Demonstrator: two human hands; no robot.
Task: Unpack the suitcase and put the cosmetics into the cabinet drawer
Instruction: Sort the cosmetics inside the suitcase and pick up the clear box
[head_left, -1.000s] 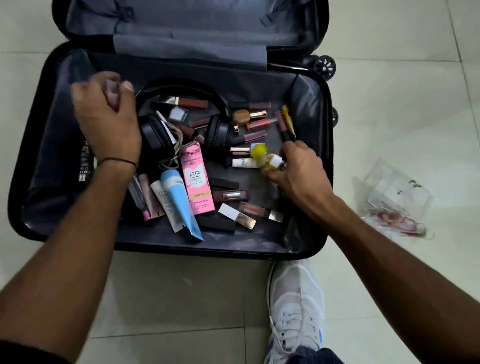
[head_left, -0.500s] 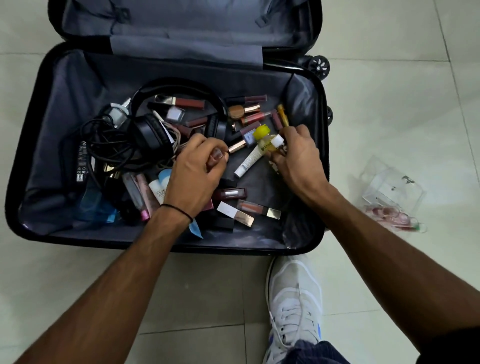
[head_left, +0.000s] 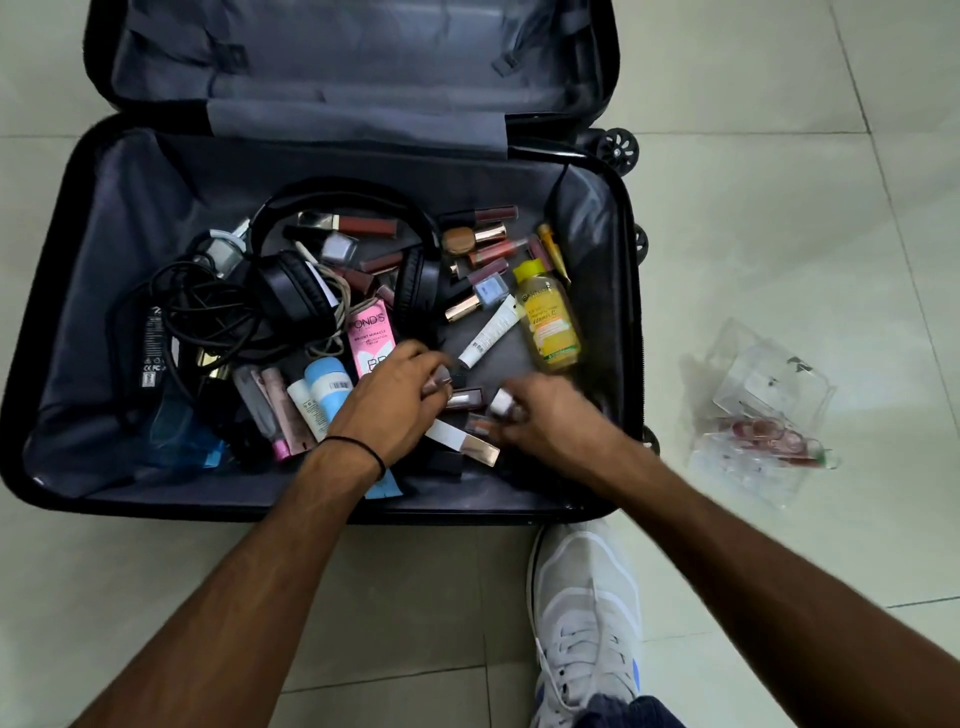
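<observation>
Left hand (head_left: 395, 410): palm down, low in the near half of the case. Fingers are curled, with thumb and fingertips pinching a small pinkish tube (head_left: 441, 375). Black band (head_left: 363, 448) on that wrist; forearm comes in from lower left over the near rim.

Right hand (head_left: 553, 423): motion-blurred, knuckles up, fingers curled round a white-capped piece (head_left: 501, 402). Can't tell what the piece is. Forearm comes in from lower right.

Hands are close together, not touching. A dark lipstick (head_left: 466, 399) lies in the gap. A gold-capped tube (head_left: 465, 446) sits just below it, partly under both hands.

Outward:
- Pink Pond's box (head_left: 370, 332) just beyond the left knuckles, blue tube (head_left: 324, 382) beside the wrist.
- White squeeze tube (head_left: 491, 332) and yellow bottle (head_left: 550, 327) lie flat beyond the right hand.
- More lipsticks and polish bottles further back, some inside the loop of the black headphones (head_left: 296, 296).
- Tangle of black cables (head_left: 208, 312) at left.

All of this is in the bottom shell of the open suitcase (head_left: 78, 218), lid propped up behind, on tiled floor. A clear plastic box (head_left: 763, 410) is on the floor to the right, well apart. White sneaker (head_left: 587, 613) by the near rim.
</observation>
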